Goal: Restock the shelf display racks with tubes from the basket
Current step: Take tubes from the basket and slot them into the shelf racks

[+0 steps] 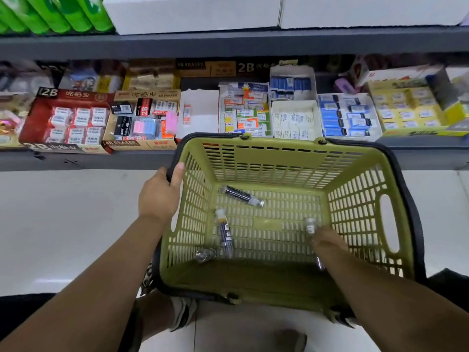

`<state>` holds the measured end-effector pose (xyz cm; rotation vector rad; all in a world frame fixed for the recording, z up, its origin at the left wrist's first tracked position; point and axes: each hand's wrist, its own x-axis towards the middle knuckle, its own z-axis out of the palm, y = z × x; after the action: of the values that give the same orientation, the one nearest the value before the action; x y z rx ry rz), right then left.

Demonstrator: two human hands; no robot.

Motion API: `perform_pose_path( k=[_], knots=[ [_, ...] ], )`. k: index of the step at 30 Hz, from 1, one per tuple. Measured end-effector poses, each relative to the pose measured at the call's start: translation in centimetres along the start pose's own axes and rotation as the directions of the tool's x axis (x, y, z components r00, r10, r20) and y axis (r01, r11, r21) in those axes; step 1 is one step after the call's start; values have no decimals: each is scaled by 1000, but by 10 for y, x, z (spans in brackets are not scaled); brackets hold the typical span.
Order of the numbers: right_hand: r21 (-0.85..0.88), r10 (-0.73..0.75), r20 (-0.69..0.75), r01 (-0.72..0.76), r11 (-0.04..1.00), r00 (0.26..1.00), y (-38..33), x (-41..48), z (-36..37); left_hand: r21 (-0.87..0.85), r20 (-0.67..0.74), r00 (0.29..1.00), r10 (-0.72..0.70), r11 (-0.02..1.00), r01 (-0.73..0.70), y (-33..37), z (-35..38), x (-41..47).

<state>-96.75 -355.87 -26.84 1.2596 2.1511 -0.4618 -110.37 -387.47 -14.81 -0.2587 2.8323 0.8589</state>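
Observation:
A green slotted basket (360, 189) with a black rim is held in front of the shelf. My left hand (158, 194) grips its left rim, thumb over the edge. Inside, my right hand (327, 241) grips a clear tube (311, 224) near the right of the floor; the fingers are blurred. Three more clear tubes lie on the basket floor: one (242, 196) at the back, one (224, 232) left of centre, one (205, 254) at the front left. Another tube end (320, 262) shows under my right wrist.
The grey shelf (76, 161) behind the basket carries open boxes of erasers: a red 2B box (66, 118), a tan 4B box (142, 120), white and blue boxes (347, 115) to the right. White cartons and green packs sit on the upper shelf. Pale floor tiles lie below.

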Motion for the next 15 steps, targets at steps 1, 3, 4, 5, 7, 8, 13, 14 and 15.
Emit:
perform_pose_path(
  k=[1,3,4,5,7,8,13,14,15],
  knots=[
    [29,-13,8,13,1000,1000,-1,-1,1,-4,1,1000,2,1000,-2,0,0,-1],
    [41,-147,31,146,988,989,-12,-7,-3,-5,1,1000,3,1000,-3,1,-1,-1],
    [26,-257,63,256,966,964,-23,-12,-7,-4,0,1000,1,1000,-1,2,-1,-1],
    [39,-368,102,366,930,924,-37,-18,-9,-1,0,1000,0,1000,0,3,-1,-1],
    [213,-566,239,527,823,789,-65,-32,-3,0,6,1000,1,1000,-1,4,-1,0],
    [321,-643,318,559,765,697,-79,-40,4,-7,9,1000,0,1000,0,4,-1,0],
    [378,-744,593,710,595,308,-120,-78,50,-34,9,1000,-2,999,2,6,-2,-2],
    [351,-737,618,744,569,272,-124,-83,58,-35,7,1000,-4,999,4,6,-3,-2],
    [327,-729,634,764,556,258,-127,-86,63,-36,5,1000,-5,999,6,6,-3,-3]
  ],
)
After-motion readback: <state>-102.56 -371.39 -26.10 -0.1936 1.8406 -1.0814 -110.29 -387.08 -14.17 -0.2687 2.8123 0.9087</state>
